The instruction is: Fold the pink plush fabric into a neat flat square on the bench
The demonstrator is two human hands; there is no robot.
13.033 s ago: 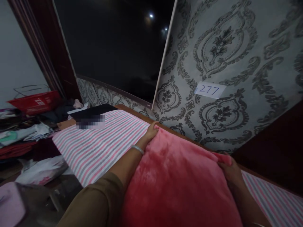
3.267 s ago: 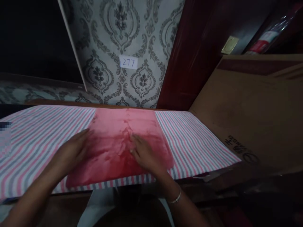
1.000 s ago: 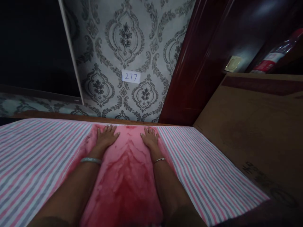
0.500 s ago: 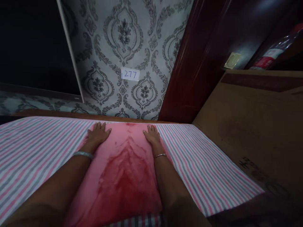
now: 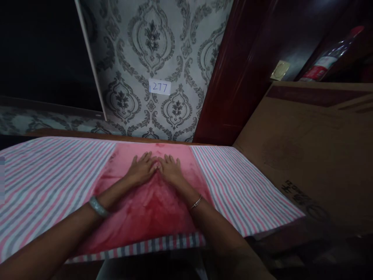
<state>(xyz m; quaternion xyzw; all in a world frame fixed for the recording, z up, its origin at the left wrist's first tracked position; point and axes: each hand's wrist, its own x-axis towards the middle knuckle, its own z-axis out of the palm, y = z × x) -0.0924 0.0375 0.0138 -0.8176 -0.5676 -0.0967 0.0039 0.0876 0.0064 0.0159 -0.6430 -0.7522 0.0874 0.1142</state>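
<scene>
A pink fleece cloth [image 5: 140, 210] lies flat across a table covered with a pink, grey and white striped sheet [image 5: 52, 175]. My left hand [image 5: 142, 169] and my right hand [image 5: 169, 170] rest palm down on the cloth's far middle, side by side with fingertips touching, fingers spread. Neither hand holds anything. A pale bangle is on my left wrist and a thin bracelet on my right.
Behind the table is patterned grey wallpaper with a paper label "277" [image 5: 159, 87]. A dark panel [image 5: 43, 54] fills the upper left. A dark red wooden post [image 5: 233, 77] and a large cardboard sheet [image 5: 314, 147] stand at the right, with a bottle [image 5: 326, 58] above.
My hands have slid inward from the cloth's far corners to its middle and now touch each other. The view has pulled back a little.
</scene>
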